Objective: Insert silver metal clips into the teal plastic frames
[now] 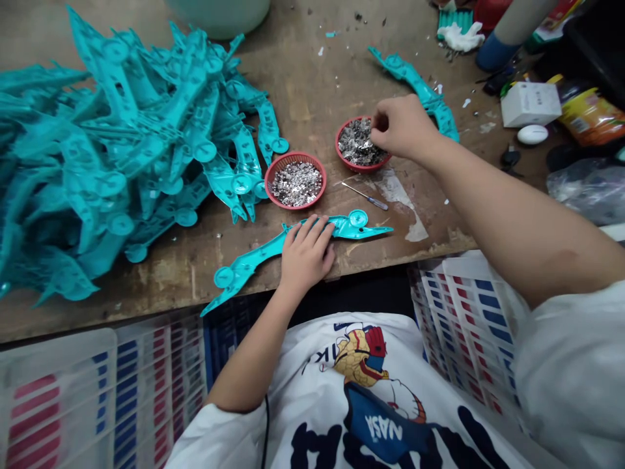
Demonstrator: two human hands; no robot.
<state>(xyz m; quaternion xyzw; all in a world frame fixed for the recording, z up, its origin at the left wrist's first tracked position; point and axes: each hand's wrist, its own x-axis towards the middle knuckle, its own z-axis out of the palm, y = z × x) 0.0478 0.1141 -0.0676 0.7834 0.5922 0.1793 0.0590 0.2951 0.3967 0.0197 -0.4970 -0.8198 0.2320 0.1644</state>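
Note:
My left hand [308, 253] lies with its fingers stretched over a long turquoise plastic part [258, 254] at the table's front edge. At the right rim of a red basket [364, 167] full of small metal pieces, my right hand [403, 127] is closed, thumb and fingers pinched together. Whatever sits between those fingertips is too small to make out. A second red basket [295, 206] with shiny metal clips stands just beyond my left hand. Between the baskets and the part rests a small screwdriver [366, 196].
A big heap of turquoise parts [161, 117] fills the table's left side. Another turquoise part [415, 81] lies behind my right hand. At the right are a white box [530, 104], a tube [512, 32] and a plastic bag [588, 189]. Plastic crates [161, 378] stand below the table.

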